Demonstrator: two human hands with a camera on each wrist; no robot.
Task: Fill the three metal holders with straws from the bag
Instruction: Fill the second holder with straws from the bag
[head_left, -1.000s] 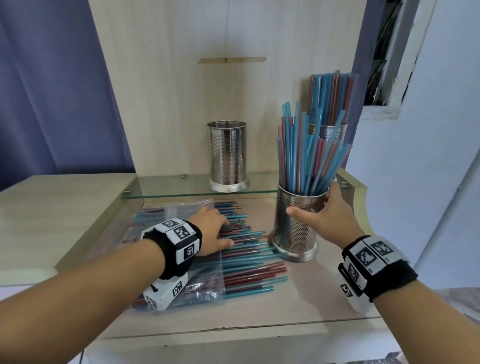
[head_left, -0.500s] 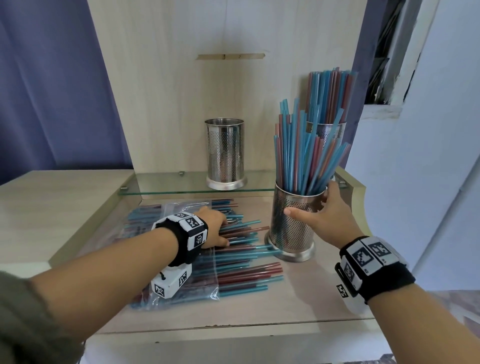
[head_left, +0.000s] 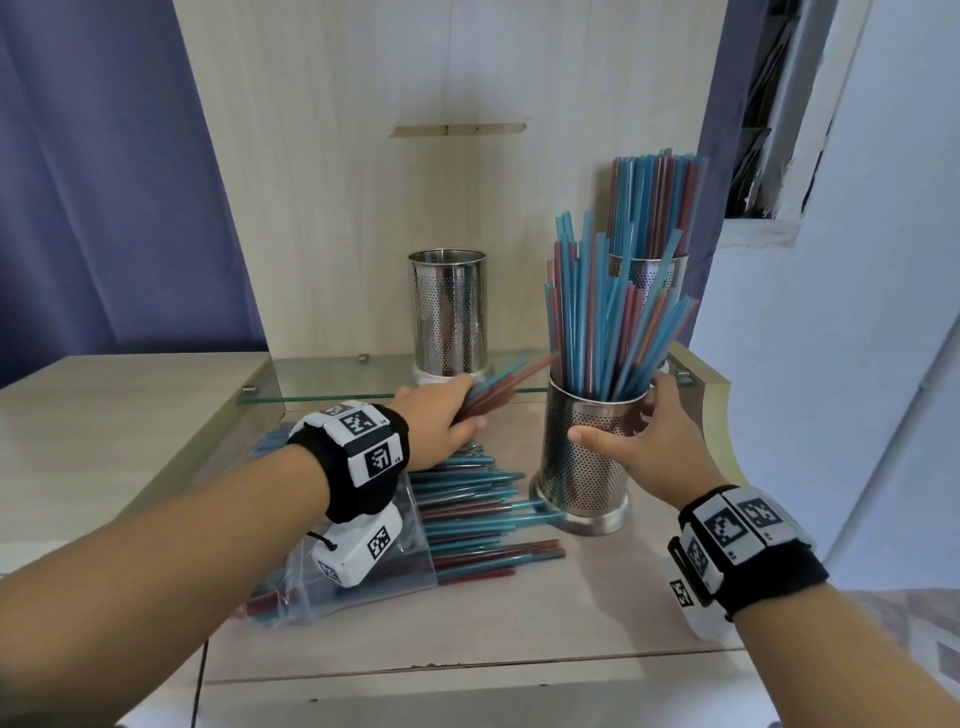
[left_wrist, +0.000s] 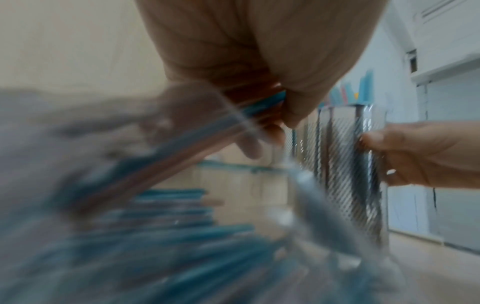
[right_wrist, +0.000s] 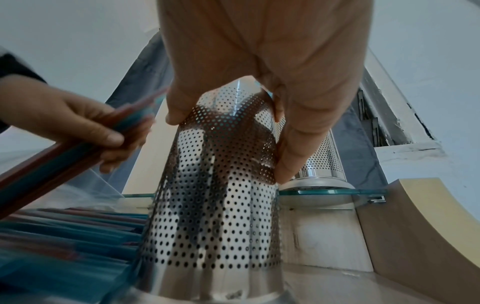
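Pale wooden desk (head_left: 519, 634) carries a clear bag (head_left: 358, 582) of blue and red straws near its left edge. Left hand (head_left: 436, 421) closes its grip around a straw bundle (head_left: 498, 384) lifted above the bag. Right hand (head_left: 644, 441) wraps the straw-filled front holder (head_left: 582, 467); an empty holder (head_left: 449, 312) and a full holder (head_left: 657, 273) stand on the glass shelf (head_left: 332, 374).

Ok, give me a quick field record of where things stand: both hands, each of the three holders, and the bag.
left hand: grips a bundle of straws, lifted off the pile
right hand: holds the front holder by its wall
front holder: on the lower surface, partly filled with straws
back right holder: on the glass shelf, packed with straws
back left holder: on the glass shelf, no straws visible
bag: lies flat, loose straws spilling out
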